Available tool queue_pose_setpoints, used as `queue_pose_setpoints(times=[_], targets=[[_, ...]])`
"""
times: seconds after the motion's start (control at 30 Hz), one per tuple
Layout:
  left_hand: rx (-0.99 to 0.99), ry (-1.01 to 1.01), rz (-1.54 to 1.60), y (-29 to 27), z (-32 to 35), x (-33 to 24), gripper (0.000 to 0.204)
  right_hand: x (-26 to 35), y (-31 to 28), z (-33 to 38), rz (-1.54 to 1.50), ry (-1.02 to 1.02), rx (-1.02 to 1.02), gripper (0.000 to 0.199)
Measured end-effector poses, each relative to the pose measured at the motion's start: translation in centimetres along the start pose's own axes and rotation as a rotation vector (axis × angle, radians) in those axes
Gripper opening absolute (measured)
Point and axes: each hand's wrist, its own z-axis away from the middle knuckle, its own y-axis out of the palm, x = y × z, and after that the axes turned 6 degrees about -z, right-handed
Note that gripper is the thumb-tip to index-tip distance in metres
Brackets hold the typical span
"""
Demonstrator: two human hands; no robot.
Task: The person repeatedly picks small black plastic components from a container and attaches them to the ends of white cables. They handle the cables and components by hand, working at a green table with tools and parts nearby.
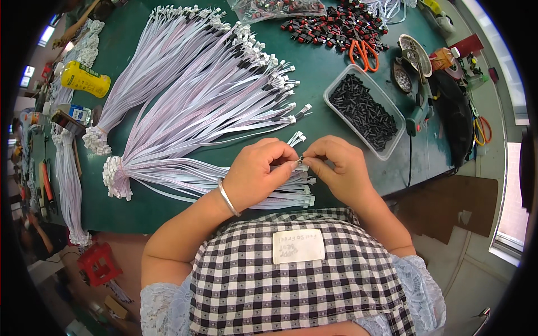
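Over the near edge of the green table, my left hand [259, 172] pinches the end of a thin white cable between thumb and forefinger. My right hand [341, 168] meets it there, its thumb and forefinger closed at the same end. A tiny dark bit shows between the fingertips, mostly hidden. Under and beside my left hand fans a large bundle of white and pinkish flat cables [185, 106], gathered at white connectors [116, 178] on the left. Their loose ends carry small white plugs, some with black sleeves. Small black tubes [361, 106] fill a clear plastic tub [363, 141] right of my hands.
Red-and-black connectors [336, 25] lie heaped at the back beside orange-handled scissors [364, 54] and a plastic bag [274, 8]. A metal dish [416, 55] and a green-handled tool [417, 116] with a cord are at right. A yellow bottle [85, 79] lies at left.
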Motion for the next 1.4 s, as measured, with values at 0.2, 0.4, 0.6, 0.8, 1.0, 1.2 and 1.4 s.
queue_pose_setpoints(times=[0.2, 0.4, 0.6, 0.8, 1.0, 1.2, 1.4], targets=[[-0.005, 0.128, -0.214, -0.6, 0.5, 0.1, 0.022, 0.0, 0.2, 0.1, -0.009, -0.018, 0.034, 0.009], [0.051, 0.059, -0.350, -2.2, 1.2, 0.4, 0.031, -0.2, 0.2, -0.5, 0.064, -0.002, 0.134, 0.007], [-0.019, 0.094, -0.350, -1.9, 0.9, -0.3, 0.028, 0.5, 0.8, -2.4, 0.184, -0.136, 0.248, 0.007], [-0.179, 0.103, -0.389, -2.3, -0.7, -0.2, 0.017, 0.6, -0.5, -4.0, 0.101, -0.115, 0.170, 0.015], [-0.371, 0.330, -0.748, -3.2, -2.8, 2.1, 0.012, -1.2, -7.5, -3.3, 0.607, -0.147, -0.112, 0.013], [-0.228, 0.239, -0.808, -2.0, -1.8, 0.0, 0.012, -3.4, -9.9, -1.7, 0.872, -0.095, 0.039, 0.017], [-0.125, 0.275, -0.831, -0.5, -2.4, 0.3, 0.013, -5.1, -9.7, -2.1, 0.845, -0.089, 0.073, 0.010]])
